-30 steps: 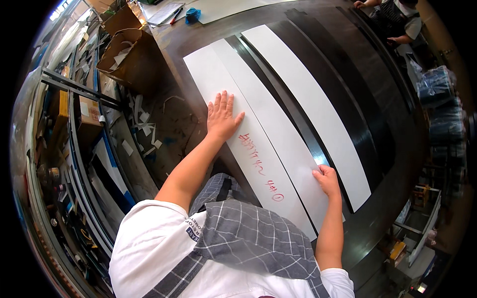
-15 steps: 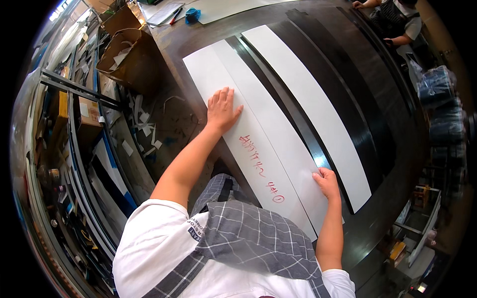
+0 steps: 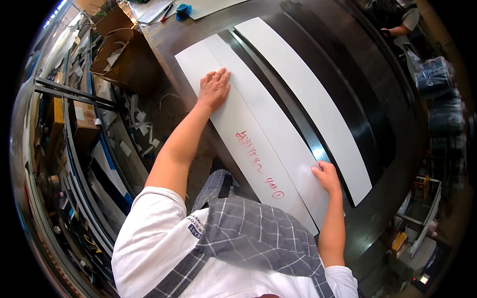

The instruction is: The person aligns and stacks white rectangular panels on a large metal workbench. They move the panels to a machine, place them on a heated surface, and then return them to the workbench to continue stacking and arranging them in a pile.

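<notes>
Two long white sheets lie on the dark table, their long edges meeting or overlapping along a thin seam. Red handwriting marks the left white sheet [image 3: 242, 144]. My left hand [image 3: 214, 90] rests flat near its far end, fingers stretched out with the tips at the seam. On the right white sheet [image 3: 278, 119], my right hand [image 3: 325, 177] grips the outer edge near the close end. Its thumb lies on top; the other fingers are partly hidden. A dark strip shows along that sheet's right side.
Another white curved strip [image 3: 308, 99] lies to the right, with dark strips [image 3: 343, 89] beyond on the table [image 3: 198, 30]. A brown bin [image 3: 129, 64] and a cluttered rack [image 3: 69, 149] stand at left. A co-worker's arm [image 3: 397, 31] shows far right.
My left hand has slid a little toward the far end, its fingertips now at the seam. My right hand keeps its grip on the edge. The whole view has shifted slightly.
</notes>
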Tool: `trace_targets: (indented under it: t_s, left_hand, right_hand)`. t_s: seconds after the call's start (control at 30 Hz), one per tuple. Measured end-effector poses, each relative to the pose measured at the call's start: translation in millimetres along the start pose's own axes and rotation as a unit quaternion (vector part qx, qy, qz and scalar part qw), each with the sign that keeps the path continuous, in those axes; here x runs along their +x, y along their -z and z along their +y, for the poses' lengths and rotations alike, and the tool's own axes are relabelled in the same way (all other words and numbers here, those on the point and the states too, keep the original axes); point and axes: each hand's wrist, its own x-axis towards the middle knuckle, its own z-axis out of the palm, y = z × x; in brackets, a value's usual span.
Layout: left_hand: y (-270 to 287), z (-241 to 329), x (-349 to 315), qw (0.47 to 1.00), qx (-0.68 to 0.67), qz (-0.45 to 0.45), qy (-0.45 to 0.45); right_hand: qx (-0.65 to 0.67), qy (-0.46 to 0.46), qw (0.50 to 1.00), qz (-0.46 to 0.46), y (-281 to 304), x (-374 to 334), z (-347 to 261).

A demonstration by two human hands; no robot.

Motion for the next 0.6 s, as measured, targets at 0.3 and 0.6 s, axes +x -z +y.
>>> trace_targets:
  t_s: [0.3,0.6]
  left_hand:
    - [-14.1,2.6,8.5,1.000,0.025,-0.007,0.000]
    - [-20.1,-10.9,5.5,0.999,0.049,-0.007,-0.012]
  right_hand:
    - [-0.112,0.007,0.990,0.087,1.5,-14.7,-3.6]
    - [-0.108,-0.126,0.986,0.005,43.3,-69.6,48.5]
